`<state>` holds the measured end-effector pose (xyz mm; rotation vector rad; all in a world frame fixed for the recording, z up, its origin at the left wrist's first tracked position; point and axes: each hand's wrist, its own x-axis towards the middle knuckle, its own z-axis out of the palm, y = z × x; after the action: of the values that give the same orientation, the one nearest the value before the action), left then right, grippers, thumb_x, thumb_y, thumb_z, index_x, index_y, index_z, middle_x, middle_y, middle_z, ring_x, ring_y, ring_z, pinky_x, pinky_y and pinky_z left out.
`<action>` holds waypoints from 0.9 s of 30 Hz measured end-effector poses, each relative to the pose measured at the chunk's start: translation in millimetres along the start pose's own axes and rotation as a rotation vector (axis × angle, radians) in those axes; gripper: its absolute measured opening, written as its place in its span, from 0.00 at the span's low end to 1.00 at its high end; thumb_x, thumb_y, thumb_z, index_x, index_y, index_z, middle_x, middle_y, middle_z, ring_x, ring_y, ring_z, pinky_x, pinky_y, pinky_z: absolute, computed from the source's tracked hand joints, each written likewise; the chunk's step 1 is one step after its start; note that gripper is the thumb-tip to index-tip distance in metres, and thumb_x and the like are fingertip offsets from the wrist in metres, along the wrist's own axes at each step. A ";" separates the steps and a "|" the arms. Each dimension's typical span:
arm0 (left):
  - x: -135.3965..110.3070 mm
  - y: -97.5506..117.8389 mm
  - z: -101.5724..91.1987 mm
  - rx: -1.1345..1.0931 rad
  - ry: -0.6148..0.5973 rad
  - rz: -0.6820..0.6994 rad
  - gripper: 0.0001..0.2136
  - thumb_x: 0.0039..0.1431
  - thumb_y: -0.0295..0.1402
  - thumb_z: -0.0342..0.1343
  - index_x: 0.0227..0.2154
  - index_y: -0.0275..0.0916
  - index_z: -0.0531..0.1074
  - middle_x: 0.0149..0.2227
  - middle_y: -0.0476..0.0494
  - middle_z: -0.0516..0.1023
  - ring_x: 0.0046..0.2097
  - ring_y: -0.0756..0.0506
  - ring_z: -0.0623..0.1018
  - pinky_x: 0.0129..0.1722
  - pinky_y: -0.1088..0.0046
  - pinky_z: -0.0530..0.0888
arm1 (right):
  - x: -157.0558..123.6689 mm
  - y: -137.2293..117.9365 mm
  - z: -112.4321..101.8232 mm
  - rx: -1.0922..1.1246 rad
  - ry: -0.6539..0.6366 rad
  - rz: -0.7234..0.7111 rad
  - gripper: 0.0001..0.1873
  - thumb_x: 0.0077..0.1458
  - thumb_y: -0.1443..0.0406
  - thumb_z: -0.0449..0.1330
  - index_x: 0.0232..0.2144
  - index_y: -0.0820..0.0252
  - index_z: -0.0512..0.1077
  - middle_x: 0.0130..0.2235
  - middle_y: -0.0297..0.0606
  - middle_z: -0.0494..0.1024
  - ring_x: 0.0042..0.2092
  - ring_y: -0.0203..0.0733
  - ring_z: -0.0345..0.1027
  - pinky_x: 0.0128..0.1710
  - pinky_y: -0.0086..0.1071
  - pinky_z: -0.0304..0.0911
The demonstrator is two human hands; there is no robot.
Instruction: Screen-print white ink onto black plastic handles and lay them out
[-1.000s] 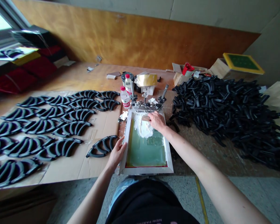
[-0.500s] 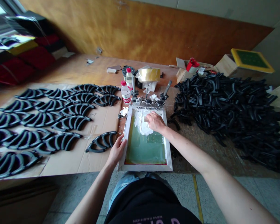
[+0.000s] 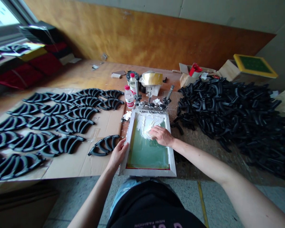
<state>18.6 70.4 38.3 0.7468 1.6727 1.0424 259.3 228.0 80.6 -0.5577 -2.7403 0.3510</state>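
A silk-screen frame [image 3: 172, 160] with a green mesh lies in front of me, its far end at a metal hinge clamp [image 3: 152, 107]. White ink [image 3: 148, 122] is smeared thickly over the far part of the mesh. My left hand [image 3: 120, 152] grips the frame's left side rail. Over the lower right edge of the ink is my right hand [image 3: 162, 136], fingers pinched together and pointing left. Whatever it holds is hidden by the fingers and the white ink. One curved black plastic piece [image 3: 104, 145] rests on the cardboard just left of my left hand.
Rows of curved black parts [image 3: 71, 144] cover the cardboard [image 3: 68, 167] at left. A large heap of black parts [image 3: 228, 110] fills the right side. Behind the clamp stand two red-capped bottles [image 3: 129, 97] and a roll of yellow tape [image 3: 152, 78]. A yellow-framed screen [image 3: 255, 66] sits far right.
My right hand has moved nearer to me and slightly right across the mesh, uncovering more white ink behind it. My left hand stays on the frame. The view has tilted up slightly.
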 end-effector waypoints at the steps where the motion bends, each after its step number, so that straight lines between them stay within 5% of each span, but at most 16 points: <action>1: -0.7 1.4 0.0 -0.001 0.003 0.002 0.34 0.52 0.53 0.57 0.57 0.37 0.67 0.40 0.40 0.81 0.39 0.42 0.79 0.37 0.70 0.74 | -0.9 -0.4 -2.3 0.023 -0.019 -0.010 0.11 0.57 0.75 0.55 0.38 0.60 0.75 0.39 0.41 0.75 0.45 0.44 0.65 0.46 0.35 0.62; 4: -6.1 11.5 -1.4 -0.013 0.009 -0.018 0.35 0.51 0.52 0.58 0.58 0.38 0.66 0.38 0.41 0.81 0.37 0.42 0.79 0.34 0.70 0.74 | 17.8 7.2 -16.5 0.049 -0.007 0.074 0.10 0.58 0.70 0.58 0.42 0.57 0.75 0.39 0.38 0.76 0.44 0.42 0.67 0.46 0.34 0.63; 10: -29.4 69.3 -16.5 -0.042 0.011 0.027 0.34 0.52 0.57 0.54 0.56 0.41 0.70 0.38 0.44 0.80 0.36 0.43 0.78 0.32 0.72 0.73 | 72.1 56.6 -55.4 -0.103 0.189 0.441 0.31 0.55 0.66 0.64 0.60 0.49 0.64 0.44 0.38 0.76 0.43 0.43 0.69 0.44 0.34 0.64; 13: -32.5 107.4 -18.5 -0.050 0.017 0.057 0.33 0.55 0.61 0.47 0.50 0.41 0.74 0.35 0.46 0.80 0.31 0.45 0.76 0.28 0.72 0.72 | 50.1 87.3 -71.4 -0.107 0.403 0.610 0.23 0.58 0.68 0.60 0.56 0.56 0.69 0.40 0.38 0.79 0.40 0.42 0.72 0.43 0.33 0.65; 15: -27.1 132.2 -13.9 -0.153 0.034 0.194 0.32 0.55 0.61 0.46 0.46 0.38 0.75 0.36 0.45 0.79 0.33 0.45 0.77 0.32 0.71 0.74 | 22.3 98.5 -69.8 -0.084 0.481 0.768 0.16 0.58 0.69 0.57 0.48 0.64 0.74 0.34 0.37 0.79 0.35 0.40 0.73 0.40 0.31 0.67; 17: -17.6 154.6 -6.3 -0.284 0.059 0.365 0.28 0.57 0.57 0.49 0.45 0.37 0.74 0.39 0.44 0.79 0.39 0.44 0.78 0.39 0.69 0.75 | -4.4 95.8 -54.4 -0.035 0.442 0.828 0.13 0.60 0.68 0.53 0.40 0.71 0.75 0.29 0.35 0.79 0.30 0.35 0.71 0.35 0.28 0.68; 20: -3.4 174.4 6.4 -0.396 0.052 0.429 0.25 0.60 0.53 0.49 0.47 0.36 0.72 0.40 0.42 0.78 0.43 0.43 0.78 0.39 0.69 0.75 | -27.5 69.6 -15.3 0.062 0.290 0.689 0.11 0.58 0.66 0.57 0.39 0.70 0.75 0.30 0.33 0.79 0.31 0.33 0.71 0.36 0.28 0.70; 24: -0.4 147.9 30.1 -0.488 0.122 0.317 0.27 0.60 0.55 0.47 0.50 0.37 0.68 0.42 0.39 0.79 0.40 0.45 0.79 0.33 0.73 0.75 | -26.7 22.4 21.6 0.044 0.133 0.481 0.14 0.49 0.68 0.68 0.40 0.58 0.76 0.39 0.38 0.78 0.44 0.43 0.69 0.48 0.39 0.65; 27: -15.2 94.1 54.7 -0.417 -0.100 -0.037 0.29 0.56 0.56 0.53 0.49 0.36 0.68 0.46 0.32 0.79 0.40 0.41 0.80 0.31 0.70 0.76 | -19.6 -17.6 28.1 -0.024 0.165 0.456 0.04 0.55 0.65 0.64 0.35 0.58 0.76 0.37 0.40 0.75 0.44 0.46 0.66 0.48 0.40 0.63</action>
<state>75.3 114.7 121.4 0.4825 1.3189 1.2544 260.4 199.3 55.0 -1.1661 -2.4421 0.3577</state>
